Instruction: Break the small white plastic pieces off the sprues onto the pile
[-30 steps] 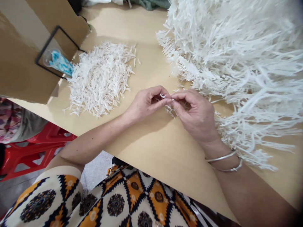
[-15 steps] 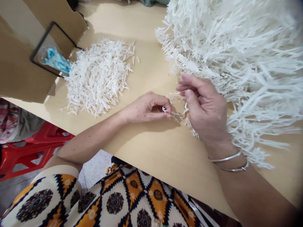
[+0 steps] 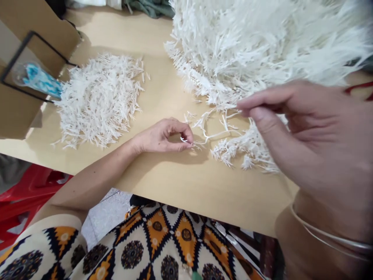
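Observation:
My left hand (image 3: 167, 136) pinches the tip of a thin white branched plastic sprig (image 3: 215, 135) between thumb and forefinger, just above the table. The sprig forks to the right, and one fork reaches the fingertips of my right hand (image 3: 303, 132). Thumb and forefinger of that hand are closed on the fork's end, though the contact is small and partly blurred. Several loose white sprigs (image 3: 244, 149) lie under and beside the right hand. Behind it rises a large heap of white branched sprigs (image 3: 247, 46).
A smaller pile of short white pieces (image 3: 99, 99) lies on the tan table (image 3: 163, 179) at left. Beyond it stand a cardboard box (image 3: 17, 116), a black wire frame (image 3: 21, 48) and a blue-and-white packet (image 3: 42, 79). A red stool (image 3: 32, 194) is below the table's edge.
My right hand has moved right and nearer the camera, drawing apart from the left hand. The left hand keeps its pinch. The view has shifted right, and the sprig shows more fully.

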### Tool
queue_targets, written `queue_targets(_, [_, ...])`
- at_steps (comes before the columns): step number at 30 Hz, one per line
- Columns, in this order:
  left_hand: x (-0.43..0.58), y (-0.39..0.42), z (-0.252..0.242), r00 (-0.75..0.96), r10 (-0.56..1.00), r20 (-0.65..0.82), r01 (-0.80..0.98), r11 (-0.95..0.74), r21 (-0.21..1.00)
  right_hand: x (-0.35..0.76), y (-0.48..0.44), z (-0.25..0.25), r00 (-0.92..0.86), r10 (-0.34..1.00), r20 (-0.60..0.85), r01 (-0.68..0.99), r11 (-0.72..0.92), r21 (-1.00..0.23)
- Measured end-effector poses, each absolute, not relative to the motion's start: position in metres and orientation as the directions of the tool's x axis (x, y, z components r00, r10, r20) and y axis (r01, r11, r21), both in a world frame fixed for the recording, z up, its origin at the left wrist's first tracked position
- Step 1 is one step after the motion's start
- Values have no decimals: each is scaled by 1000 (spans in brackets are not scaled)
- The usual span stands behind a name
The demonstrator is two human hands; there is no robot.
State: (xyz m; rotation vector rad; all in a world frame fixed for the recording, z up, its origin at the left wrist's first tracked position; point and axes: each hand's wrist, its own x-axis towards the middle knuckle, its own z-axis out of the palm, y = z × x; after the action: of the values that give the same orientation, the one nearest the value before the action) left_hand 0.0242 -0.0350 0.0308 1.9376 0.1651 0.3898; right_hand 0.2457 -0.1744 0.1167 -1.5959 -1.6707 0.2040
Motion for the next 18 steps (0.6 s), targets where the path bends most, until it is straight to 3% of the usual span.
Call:
queue_targets(3, [24,-36,36,971,196,135,-38,-433,901,254,-190,98,-79,921,381,873,249,-419])
queue_targets(6, [23,-38,38,987,137,83,-13,-445,895,264,-206,70,-182,932,315,899,287,-331])
queue_targets(12, [27,-46,28,836,532,135,14,-268,963,274,-242,30,-217,948,232,947,262,-184])
queue_targets(15, [29,-48,22,815,539,213,0,-367,930,276,-263,20,-273,930,246,933,319,-168])
queue_targets(18, [31,-49,20,823,473,314,-16,-533,846,280,-283,21,-225,900,374,939,303,-165])
